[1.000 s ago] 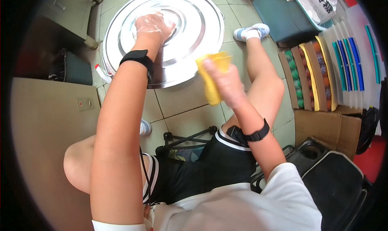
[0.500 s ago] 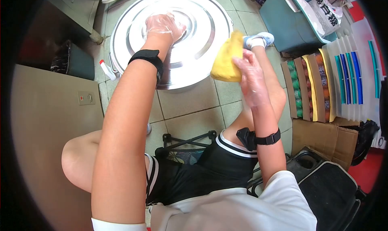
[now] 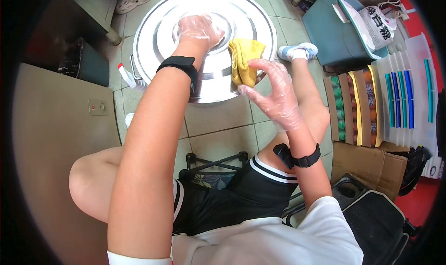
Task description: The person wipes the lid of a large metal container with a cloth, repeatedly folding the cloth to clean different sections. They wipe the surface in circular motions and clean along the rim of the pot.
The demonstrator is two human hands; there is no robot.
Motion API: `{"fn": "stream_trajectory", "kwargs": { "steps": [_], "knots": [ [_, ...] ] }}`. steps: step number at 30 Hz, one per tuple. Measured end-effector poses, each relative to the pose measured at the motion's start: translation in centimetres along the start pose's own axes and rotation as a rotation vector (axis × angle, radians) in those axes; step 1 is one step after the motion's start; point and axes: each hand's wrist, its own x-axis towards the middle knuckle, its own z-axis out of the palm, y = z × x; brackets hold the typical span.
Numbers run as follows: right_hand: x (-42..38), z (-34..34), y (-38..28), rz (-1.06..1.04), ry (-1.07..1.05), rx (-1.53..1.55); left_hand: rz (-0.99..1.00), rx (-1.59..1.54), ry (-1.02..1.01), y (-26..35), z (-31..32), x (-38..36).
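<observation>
A large round shiny metal lid (image 3: 160,56) with concentric rings stands in front of me on a pot-like container. My left hand (image 3: 199,30), in a clear plastic glove, is curled over the middle of the lid; its fingertips and whatever lies under the palm are hidden. On the lid's right side rests a folded yellow cloth (image 3: 244,56). My right hand (image 3: 276,91), also gloved in clear plastic, is at the near right edge of the cloth. Its thumb and fingers are spread apart, with the fingertips right at the cloth.
A grey cabinet (image 3: 60,139) stands on the left, with a red-topped white bottle (image 3: 125,74) beyond it. To the right are a blue bin (image 3: 320,33), boxes of coloured goods (image 3: 355,105) and clear plastic containers (image 3: 399,88). Another person's shoe (image 3: 134,3) shows at the back.
The yellow cloth, held up in my right hand before, now lies on the lid, and that hand's fingers have opened. My left hand stays on the lid. The other person's shoe has shifted.
</observation>
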Motion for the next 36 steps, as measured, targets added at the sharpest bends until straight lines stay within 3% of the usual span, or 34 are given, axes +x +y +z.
{"fn": "stream_trajectory", "kwargs": {
  "steps": [6,10,13,15,16,18,19,21,22,25,26,27,29,30,31,34,35,36],
  "knots": [
    [0.5,1.5,0.6,-0.147,0.081,-0.158,-0.004,-0.017,0.003,-0.1,0.3,0.2],
    [0.1,2.5,1.2,-0.144,0.157,-0.130,-0.013,-0.046,0.019,-0.2,0.3,0.1],
    [0.1,2.0,1.5,-0.020,0.209,-0.184,-0.024,-0.059,0.026,-0.2,0.3,0.1],
    [0.3,1.1,2.3,0.305,0.408,0.302,-0.023,-0.044,0.022,-0.1,0.3,0.2],
    [0.4,0.2,2.6,0.304,0.407,0.301,-0.026,-0.029,0.014,-0.1,0.3,0.2],
    [0.4,-2.0,3.4,0.589,0.608,0.992,-0.024,-0.039,-0.007,-0.2,0.2,0.3],
    [-0.1,-3.0,4.7,0.589,0.609,0.990,-0.021,-0.046,-0.027,-0.2,0.3,0.3],
    [-0.8,-4.4,6.5,0.588,0.564,1.557,-0.021,-0.041,-0.025,-0.3,0.4,0.4],
    [-0.9,-4.4,6.1,0.718,0.747,1.569,-0.022,-0.033,-0.023,-0.3,0.5,0.5],
    [-3.0,-4.2,8.6,0.660,0.653,1.742,-0.016,-0.008,-0.023,-0.2,0.4,0.3],
    [-4.2,-4.0,9.4,0.554,0.362,1.990,-0.005,0.024,-0.032,-0.2,0.5,0.4],
    [-4.3,-3.9,8.6,0.555,0.372,1.987,0.003,0.023,-0.033,-0.3,0.8,0.5],
    [-3.7,-3.4,6.6,0.889,0.655,1.881,0.008,0.021,0.048,-0.5,1.4,0.7],
    [-3.6,-3.3,6.9,1.013,0.587,2.005,0.009,0.027,0.049,-0.5,1.3,0.6],
    [-3.7,-3.1,7.0,1.013,0.591,2.004,0.011,0.027,0.048,-0.5,1.2,0.6],
    [-3.2,-2.5,5.8,0.988,0.437,1.425,0.029,0.058,0.035,-0.4,1.0,0.6],
    [-2.6,-2.3,5.2,0.988,0.436,1.427,0.022,0.061,0.022,-0.4,0.9,0.6],
    [-1.9,-1.9,4.9,0.882,0.487,1.135,0.015,0.063,0.009,-0.4,0.9,0.6]
  ]
}}
